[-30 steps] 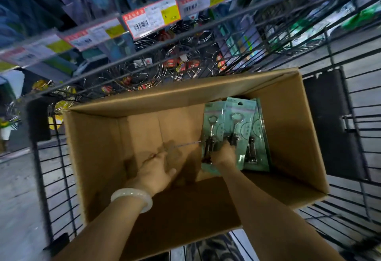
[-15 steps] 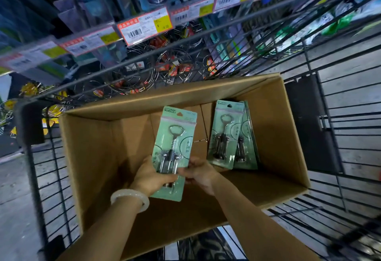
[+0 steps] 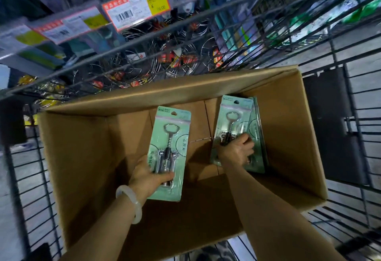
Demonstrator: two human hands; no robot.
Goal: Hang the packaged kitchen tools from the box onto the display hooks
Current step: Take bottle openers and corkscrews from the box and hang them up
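An open cardboard box (image 3: 288,137) sits in a wire cart (image 3: 350,209), and both hands reach down into it. The left hand (image 3: 148,176) grips a green-carded corkscrew pack (image 3: 171,151) by its lower half, thumb curled across the blister; the pack stands nearly upright over the box's left half, its hang hole at the top, and the fingers behind the card are hidden. A pale bangle (image 3: 132,203) rings that wrist. The right hand (image 3: 237,151) curls its fingers onto the front pack of a small stack of packs (image 3: 233,116) leaning against the box's far right wall; whether it truly pinches the pack or only presses it cannot be told, since the hand covers the corkscrew's lower part. Beyond the box's far edge, price tags (image 3: 136,11) and hanging wire goods (image 3: 177,59) are blurred.
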